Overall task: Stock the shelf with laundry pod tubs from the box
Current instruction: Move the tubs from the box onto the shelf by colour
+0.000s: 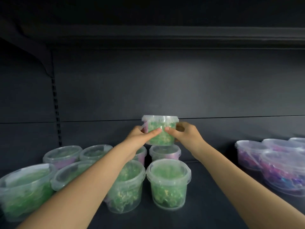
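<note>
As it is held up, green tub (162, 138): middle of the frame, right over a back-row tub (165, 153); touching or not, I cannot tell.
Left hand (140, 136): fingers wrap its left side.
Right hand (186, 134): fingers wrap its right side.
Back-row tub: I think its lid is the landing spot, so keep the green tub flat and centered, then let go slowly.

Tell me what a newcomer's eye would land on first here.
First, the green-filled clear tub held up mid-frame against the dark back panel, pinched between the left-hand grip and right-hand grip, just over a back-row tub. Next, the cluster of green tubs standing on the shelf at lower left and centre, and the purple-filled tubs grouped at the right edge.
</note>
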`<state>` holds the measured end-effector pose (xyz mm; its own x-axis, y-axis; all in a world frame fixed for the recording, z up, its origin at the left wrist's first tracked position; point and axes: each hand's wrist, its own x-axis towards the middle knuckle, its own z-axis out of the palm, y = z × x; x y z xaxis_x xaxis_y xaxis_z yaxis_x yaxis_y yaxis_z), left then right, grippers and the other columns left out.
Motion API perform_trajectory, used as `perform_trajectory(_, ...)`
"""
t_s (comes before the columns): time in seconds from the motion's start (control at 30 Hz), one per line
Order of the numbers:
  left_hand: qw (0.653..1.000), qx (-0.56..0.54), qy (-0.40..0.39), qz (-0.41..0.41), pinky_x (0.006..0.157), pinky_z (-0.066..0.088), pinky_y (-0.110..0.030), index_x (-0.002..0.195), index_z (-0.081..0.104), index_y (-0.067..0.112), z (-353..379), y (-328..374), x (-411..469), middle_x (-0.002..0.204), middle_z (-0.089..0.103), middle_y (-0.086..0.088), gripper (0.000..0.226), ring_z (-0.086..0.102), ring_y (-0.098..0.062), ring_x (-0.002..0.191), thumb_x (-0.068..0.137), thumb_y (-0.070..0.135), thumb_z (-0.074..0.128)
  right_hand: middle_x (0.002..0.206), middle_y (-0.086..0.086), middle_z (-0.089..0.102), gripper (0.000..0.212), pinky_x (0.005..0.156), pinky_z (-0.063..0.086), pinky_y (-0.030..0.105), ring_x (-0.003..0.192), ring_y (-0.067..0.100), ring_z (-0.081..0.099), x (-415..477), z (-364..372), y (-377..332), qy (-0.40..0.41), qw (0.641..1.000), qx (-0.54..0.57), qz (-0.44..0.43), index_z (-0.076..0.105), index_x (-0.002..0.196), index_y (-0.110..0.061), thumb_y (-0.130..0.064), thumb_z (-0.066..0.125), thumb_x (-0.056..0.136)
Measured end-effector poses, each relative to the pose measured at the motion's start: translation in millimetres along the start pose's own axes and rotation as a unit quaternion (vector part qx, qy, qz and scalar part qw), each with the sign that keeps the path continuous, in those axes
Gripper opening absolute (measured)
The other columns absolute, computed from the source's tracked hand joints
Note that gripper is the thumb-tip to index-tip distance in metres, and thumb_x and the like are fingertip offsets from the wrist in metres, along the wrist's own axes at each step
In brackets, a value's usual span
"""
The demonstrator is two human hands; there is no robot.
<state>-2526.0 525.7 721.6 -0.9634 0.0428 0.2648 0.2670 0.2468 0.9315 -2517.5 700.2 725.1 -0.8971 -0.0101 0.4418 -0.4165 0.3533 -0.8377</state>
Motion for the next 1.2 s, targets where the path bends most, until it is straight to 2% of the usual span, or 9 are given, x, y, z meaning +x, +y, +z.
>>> perform_trajectory(0.13,0.990,0.131,-0.033,-0.041,0.105,0.041,-0.034,0.129,0.054,0.012,-2.4,-10.9,20.6,0.130,0.058,0.001,0.113,0.055,-0.015,0.118,0.037,0.073,0.077,0.120,0.006,0.063,0.070,0.096,0.050,0.038,0.109,0.021,0.061,17.0,-1.5,25.4,-0.023,0.998,-0.053,0.017,0.055,0.127,-0.005,-0.043,0.078,0.072)
perform_trajectory(0.3,0.977,0.203,-0.044,-0.057,0.103,0.041,-0.029,0.133,0.050,0.011,9.6,-18.2,33.2,0.133,0.054,0.003,0.078,0.053,-0.016,0.120,0.069,0.048,0.077,0.115,0.005,0.064,0.059,0.095,0.050,0.035,0.108,0.021,0.062,25.7,0.3,51.3,-0.045,0.997,-0.046,0.030,0.057,0.123,-0.006,-0.035,0.078,0.075)
perform_trajectory(0.6,0.967,0.234,-0.076,-0.058,0.104,0.043,-0.033,0.129,0.055,0.015,14.7,-14.7,31.7,0.129,0.059,0.000,0.067,0.057,-0.014,0.116,0.073,0.047,0.074,0.112,0.001,0.062,0.060,0.087,0.048,0.025,0.101,0.013,0.058,35.3,-12.7,60.3,-0.091,0.993,-0.067,0.020,0.053,0.126,-0.007,-0.029,0.077,0.076)
perform_trajectory(0.7,0.934,0.349,-0.058,-0.052,0.085,0.044,-0.025,0.107,0.061,0.009,13.9,-9.2,25.0,0.104,0.061,-0.001,0.045,0.057,-0.014,0.097,0.083,0.047,0.065,0.107,-0.001,0.062,0.054,0.080,0.045,0.020,0.095,0.011,0.057,33.7,-17.1,58.3,-0.105,0.989,-0.101,0.011,0.055,0.123,-0.008,-0.026,0.076,0.078)
perform_trajectory(0.8,0.887,0.459,-0.041,-0.026,0.072,0.037,-0.028,0.088,0.055,0.011,12.7,-1.5,9.2,0.085,0.053,-0.002,0.035,0.049,-0.017,0.083,0.088,0.046,0.058,0.122,0.003,0.062,0.053,0.087,0.046,0.023,0.106,0.014,0.058,24.4,-25.6,52.9,-0.123,0.980,-0.156,-0.006,0.055,0.125,-0.011,-0.030,0.074,0.080)
perform_trajectory(0.87,0.859,0.510,-0.036,-0.003,0.073,0.037,-0.029,0.089,0.055,0.014,10.8,7.5,-7.6,0.085,0.053,-0.002,0.030,0.048,-0.017,0.083,0.089,0.043,0.057,0.135,0.005,0.054,0.058,0.098,0.042,0.028,0.122,0.020,0.052,13.8,-34.6,47.3,-0.145,0.962,-0.230,-0.026,0.050,0.133,-0.009,-0.035,0.069,0.084)
perform_trajectory(0.97,0.811,0.584,-0.035,0.022,0.081,0.041,-0.031,0.105,0.057,0.012,10.1,25.4,-38.6,0.105,0.057,-0.006,0.030,0.053,-0.021,0.096,0.091,0.039,0.053,0.149,0.005,0.039,0.073,0.107,0.033,0.031,0.136,0.022,0.039,-3.9,-52.0,35.6,-0.190,0.926,-0.325,-0.037,0.035,0.145,-0.008,-0.047,0.060,0.087)
perform_trajectory(1.07,0.751,0.657,-0.032,0.053,0.080,0.043,-0.034,0.117,0.054,0.011,15.0,46.8,-74.1,0.116,0.055,-0.007,0.037,0.054,-0.025,0.104,0.094,0.039,0.048,0.151,0.006,0.035,0.078,0.109,0.031,0.033,0.138,0.023,0.034,-27.8,-72.7,20.2,-0.202,0.893,-0.400,-0.048,0.031,0.147,-0.012,-0.055,0.055,0.087)
perform_trajectory(1.2,0.728,0.680,-0.030,0.086,0.079,0.042,-0.032,0.124,0.053,0.015,26.8,79.2,-129.9,0.119,0.057,-0.006,0.037,0.054,-0.023,0.106,0.095,0.037,0.046,0.145,0.007,0.041,0.072,0.108,0.036,0.041,0.134,0.027,0.035,-75.9,-102.9,-5.5,-0.199,0.803,-0.557,-0.069,0.036,0.145,-0.016,-0.057,0.052,0.088)
